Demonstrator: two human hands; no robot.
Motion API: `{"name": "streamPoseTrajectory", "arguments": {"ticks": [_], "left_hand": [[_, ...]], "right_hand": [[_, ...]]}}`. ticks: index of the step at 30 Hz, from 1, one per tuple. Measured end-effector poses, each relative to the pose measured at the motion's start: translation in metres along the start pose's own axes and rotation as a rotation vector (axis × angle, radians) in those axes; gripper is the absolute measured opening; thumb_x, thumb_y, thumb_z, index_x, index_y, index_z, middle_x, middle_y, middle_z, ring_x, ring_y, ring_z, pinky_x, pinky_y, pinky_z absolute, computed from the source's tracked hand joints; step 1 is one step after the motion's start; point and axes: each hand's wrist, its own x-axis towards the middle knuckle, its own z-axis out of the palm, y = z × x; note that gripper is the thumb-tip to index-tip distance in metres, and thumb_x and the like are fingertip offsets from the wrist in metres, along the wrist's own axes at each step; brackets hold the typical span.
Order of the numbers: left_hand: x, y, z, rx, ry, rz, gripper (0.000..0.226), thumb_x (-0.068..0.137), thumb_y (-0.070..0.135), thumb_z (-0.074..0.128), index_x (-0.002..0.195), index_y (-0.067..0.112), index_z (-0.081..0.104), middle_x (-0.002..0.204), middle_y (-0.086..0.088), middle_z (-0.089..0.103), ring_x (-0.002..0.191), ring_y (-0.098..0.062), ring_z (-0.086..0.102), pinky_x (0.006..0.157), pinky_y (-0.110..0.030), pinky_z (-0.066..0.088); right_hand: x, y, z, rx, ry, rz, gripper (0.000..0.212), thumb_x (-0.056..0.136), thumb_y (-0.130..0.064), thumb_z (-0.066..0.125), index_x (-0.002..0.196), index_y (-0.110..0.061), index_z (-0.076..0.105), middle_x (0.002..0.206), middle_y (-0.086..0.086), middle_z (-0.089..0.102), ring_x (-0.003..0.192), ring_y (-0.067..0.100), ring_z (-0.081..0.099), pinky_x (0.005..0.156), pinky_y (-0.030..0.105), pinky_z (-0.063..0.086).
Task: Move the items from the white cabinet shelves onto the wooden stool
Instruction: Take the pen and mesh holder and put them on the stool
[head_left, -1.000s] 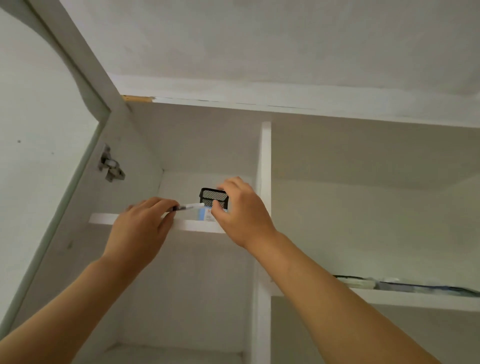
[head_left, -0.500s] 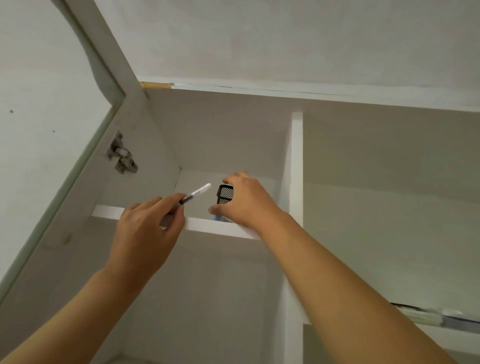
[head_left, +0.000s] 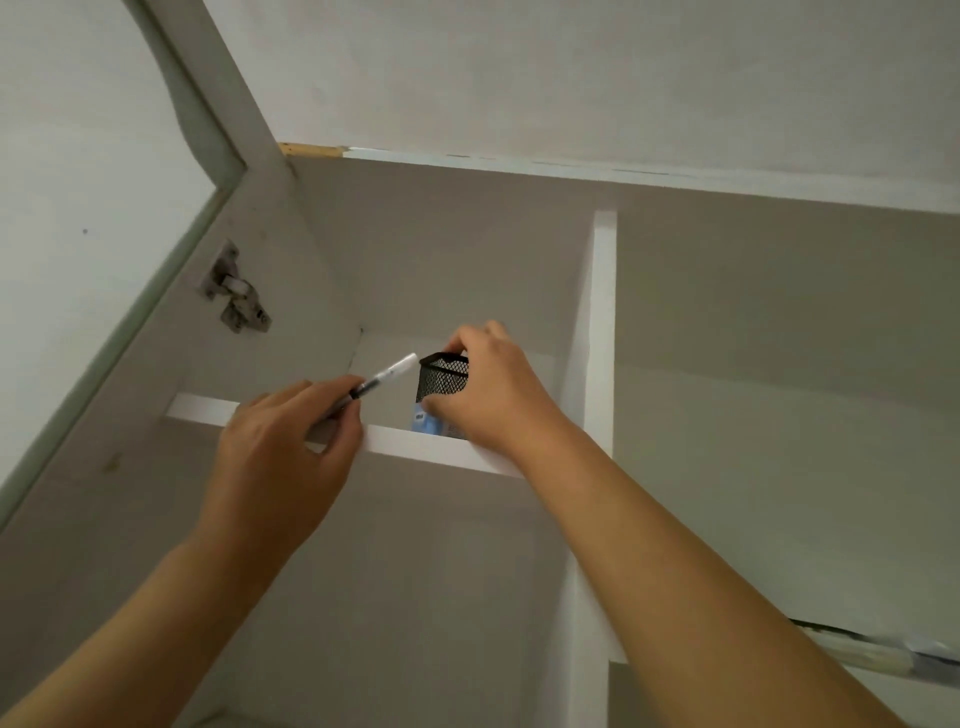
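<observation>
Reaching into the white cabinet, my right hand (head_left: 493, 395) closes around the black mesh holder (head_left: 443, 381) on the upper shelf (head_left: 208, 408), a blue packet (head_left: 423, 422) inside; my left hand (head_left: 283, 457) pinches a pen (head_left: 387, 375) pointing to two o'clock. The shelf's front lip lies toward six o'clock, with open room below it.

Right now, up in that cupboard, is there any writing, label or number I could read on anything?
None can be read.
Blue item behind the black mesh holder: a small pale mark, too blurred to read.
Pen in the left hand: no legible print.
Items on the lower right shelf: too blurred to tell.
</observation>
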Motion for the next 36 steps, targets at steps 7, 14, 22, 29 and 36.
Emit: {"name": "streamPoseTrajectory", "arguments": {"ticks": [7, 14, 22, 29, 36], "left_hand": [[0.000, 0.001, -0.002, -0.031, -0.037, -0.025, 0.028, 0.094, 0.022, 0.060, 0.113, 0.015, 0.079, 0.076, 0.006, 0.065, 0.066, -0.023, 0.064, 0.069, -0.048, 0.054], [0.001, 0.002, -0.001, -0.038, -0.021, -0.040, 0.025, 0.093, 0.020, 0.061, 0.109, 0.015, 0.079, 0.073, 0.007, 0.062, 0.064, -0.024, 0.062, 0.068, -0.047, 0.053], [0.001, 0.001, 0.000, -0.049, -0.022, -0.051, 0.024, 0.094, 0.021, 0.060, 0.108, 0.014, 0.079, 0.072, 0.007, 0.060, 0.063, -0.025, 0.060, 0.066, -0.048, 0.052], [0.001, 0.003, -0.002, -0.032, -0.042, -0.046, 0.026, 0.093, 0.021, 0.061, 0.110, 0.013, 0.079, 0.073, 0.008, 0.061, 0.063, -0.020, 0.059, 0.066, -0.044, 0.052], [0.002, 0.004, -0.002, -0.003, -0.034, -0.054, 0.023, 0.092, 0.020, 0.061, 0.106, 0.015, 0.078, 0.071, 0.011, 0.057, 0.061, -0.018, 0.053, 0.066, -0.038, 0.046]], "right_hand": [[-0.005, -0.006, -0.004, 0.046, -0.019, 0.016, 0.034, 0.084, -0.015, 0.073, 0.110, -0.013, 0.053, 0.120, 0.003, 0.042, 0.098, 0.024, 0.056, 0.078, 0.026, 0.042], [-0.005, -0.004, -0.004, 0.046, -0.019, 0.103, 0.047, 0.083, -0.026, 0.082, 0.112, -0.014, 0.046, 0.118, 0.002, 0.040, 0.090, 0.021, 0.055, 0.070, 0.027, 0.042], [-0.002, 0.000, -0.005, 0.057, -0.102, 0.189, 0.053, 0.085, -0.023, 0.082, 0.120, -0.016, 0.043, 0.127, 0.004, 0.040, 0.081, 0.006, 0.050, 0.063, 0.018, 0.037], [0.002, 0.004, 0.000, 0.107, -0.181, 0.284, 0.074, 0.084, -0.039, 0.085, 0.136, -0.017, 0.037, 0.131, 0.008, 0.052, 0.107, 0.024, 0.060, 0.078, 0.032, 0.046], [0.001, 0.005, -0.001, 0.132, -0.221, 0.358, 0.074, 0.080, -0.047, 0.086, 0.132, -0.017, 0.043, 0.121, 0.002, 0.063, 0.105, 0.022, 0.065, 0.081, 0.036, 0.055]]}}
